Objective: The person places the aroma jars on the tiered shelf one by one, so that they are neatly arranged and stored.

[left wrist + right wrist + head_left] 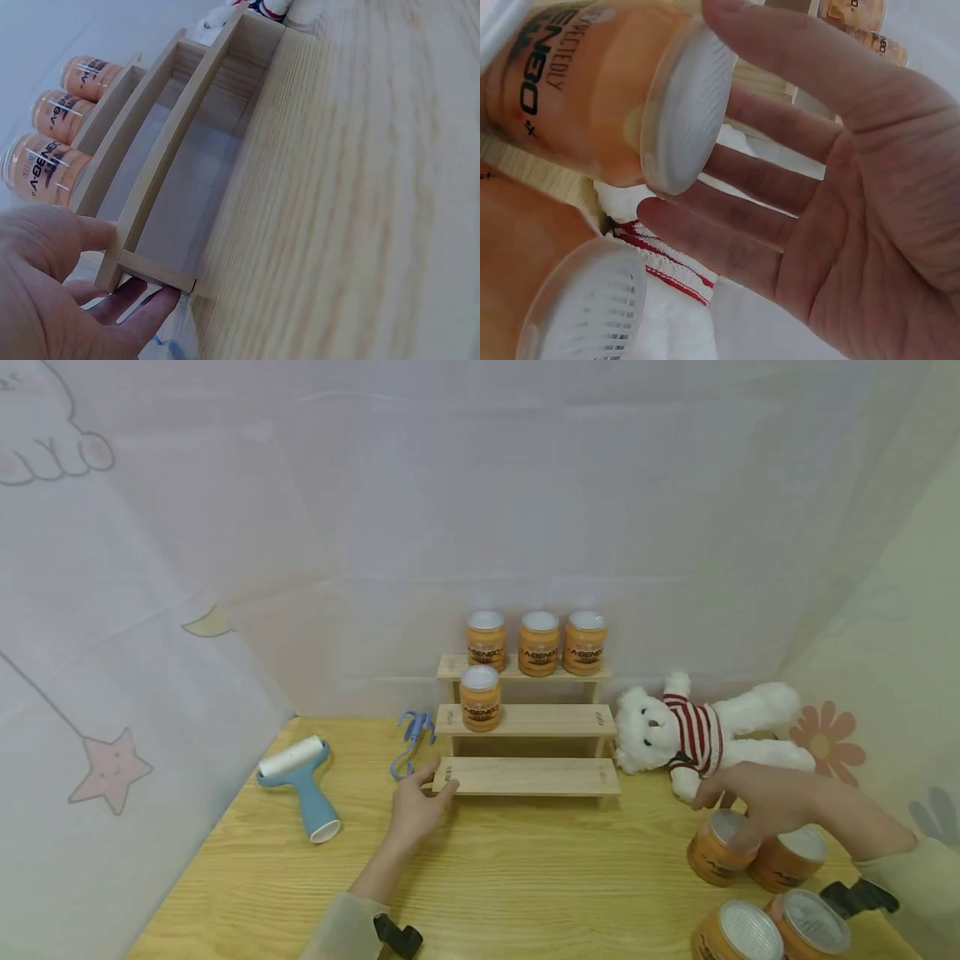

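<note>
A three-tier wooden shelf rack [525,777] stands near the back wall. My left hand [417,806] grips the left end of its lowest tier, thumb at the front edge and fingers around the side leg [157,271]. At the right, my right hand [783,797] is over an orange jar with a white lid [716,853]. In the right wrist view its fingers spread around the lid [690,105] without closing on it; contact is unclear. A second jar [791,860] stands beside it, with two more jars [738,935] nearer me.
Three jars [538,645] stand on the top tier and one jar [481,700] on the left of the middle tier. A white plush bear [697,735] lies right of the rack. Left are a blue hook [412,743] and a lint roller [303,785].
</note>
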The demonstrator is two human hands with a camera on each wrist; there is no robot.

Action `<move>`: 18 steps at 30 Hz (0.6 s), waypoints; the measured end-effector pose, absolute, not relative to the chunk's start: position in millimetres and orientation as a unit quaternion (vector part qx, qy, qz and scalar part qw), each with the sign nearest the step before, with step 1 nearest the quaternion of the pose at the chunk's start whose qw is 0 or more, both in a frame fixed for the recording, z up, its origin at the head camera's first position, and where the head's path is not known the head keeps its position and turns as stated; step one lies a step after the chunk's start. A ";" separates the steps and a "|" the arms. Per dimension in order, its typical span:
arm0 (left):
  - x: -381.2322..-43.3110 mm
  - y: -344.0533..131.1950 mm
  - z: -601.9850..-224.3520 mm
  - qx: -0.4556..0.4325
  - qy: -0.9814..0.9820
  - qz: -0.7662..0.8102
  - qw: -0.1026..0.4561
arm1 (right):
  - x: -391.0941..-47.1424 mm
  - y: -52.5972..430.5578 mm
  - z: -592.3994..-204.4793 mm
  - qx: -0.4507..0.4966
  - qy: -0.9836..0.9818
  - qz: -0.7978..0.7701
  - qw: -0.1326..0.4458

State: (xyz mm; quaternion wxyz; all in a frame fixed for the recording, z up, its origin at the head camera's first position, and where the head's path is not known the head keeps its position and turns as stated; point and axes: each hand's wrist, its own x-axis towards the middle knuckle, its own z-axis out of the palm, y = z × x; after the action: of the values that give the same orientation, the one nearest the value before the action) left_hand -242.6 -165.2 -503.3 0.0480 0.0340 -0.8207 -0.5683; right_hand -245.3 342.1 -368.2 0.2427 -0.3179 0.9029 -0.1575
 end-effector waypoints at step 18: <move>-242.4 -165.3 -503.4 0.037 -0.812 -0.581 0.043 | -243.3 337.4 -381.1 -0.403 0.894 -0.133 0.139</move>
State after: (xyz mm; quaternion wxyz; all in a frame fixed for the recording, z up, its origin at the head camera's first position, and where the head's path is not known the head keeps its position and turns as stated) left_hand -242.4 -165.3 -503.4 0.0434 0.0368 -0.8117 -0.5813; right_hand -243.3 337.4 -381.1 0.1393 -0.4034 0.8944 -0.1335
